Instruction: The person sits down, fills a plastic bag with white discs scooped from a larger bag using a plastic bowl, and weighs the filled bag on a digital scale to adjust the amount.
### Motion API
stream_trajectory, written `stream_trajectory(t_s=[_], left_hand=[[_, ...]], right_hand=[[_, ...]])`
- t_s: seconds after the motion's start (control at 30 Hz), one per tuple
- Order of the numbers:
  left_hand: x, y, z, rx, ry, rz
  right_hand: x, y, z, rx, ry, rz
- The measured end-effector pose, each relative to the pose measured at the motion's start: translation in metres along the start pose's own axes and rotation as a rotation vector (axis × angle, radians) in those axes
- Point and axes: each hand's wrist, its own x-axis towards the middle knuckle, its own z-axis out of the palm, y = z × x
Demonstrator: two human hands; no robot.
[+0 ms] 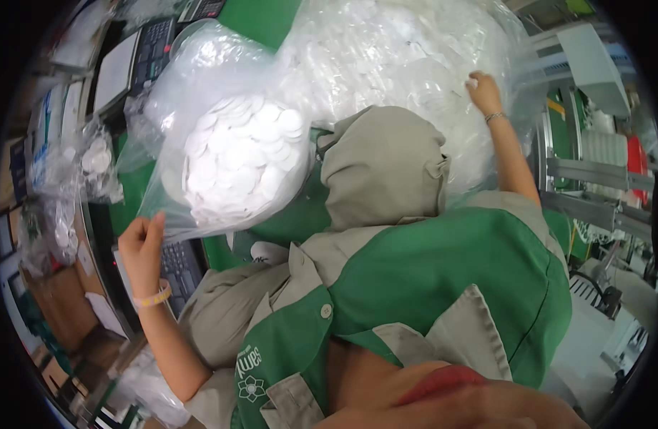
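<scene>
A clear plastic bag (173,159) full of flat white discs (247,154) lies at the left, in front of me. My left hand (141,250) is closed on the near left edge of this bag, with thumb and fingers pinched together. A much larger clear bag (386,61), filled with whitish pieces, takes up the far middle and right. Over its right side, my right hand (484,93) is closed, fingers curled in. Something pale shows at those fingertips; whether it is bag film or a white piece I cannot make out.
On the far left stand a scale with a dark keypad (154,51) and a calculator (202,8). Another keypad (180,268) is beside my left forearm. Small bags of white pieces (96,157) lie at the left. Metal rails (583,171) and a grey box (593,68) stand at the right.
</scene>
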Motion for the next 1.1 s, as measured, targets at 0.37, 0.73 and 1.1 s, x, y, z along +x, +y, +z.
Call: stream_trajectory(t_s=[0.37,0.73,1.1], left_hand=[[0.005,0.0,0.002,-0.183,0.032,-0.138],[0.004,-0.002,-0.003,-0.173,-0.002,-0.159],[0.005,0.003,0.003,-0.159,0.006,-0.166]], right_hand=[[-0.065,-0.066,0.069,-0.541,0.131,-0.332],[-0.025,-0.063,0.088,0.734,-0.239,0.623],[0.059,-0.017,0.195,1.855,-0.084,0.909]])
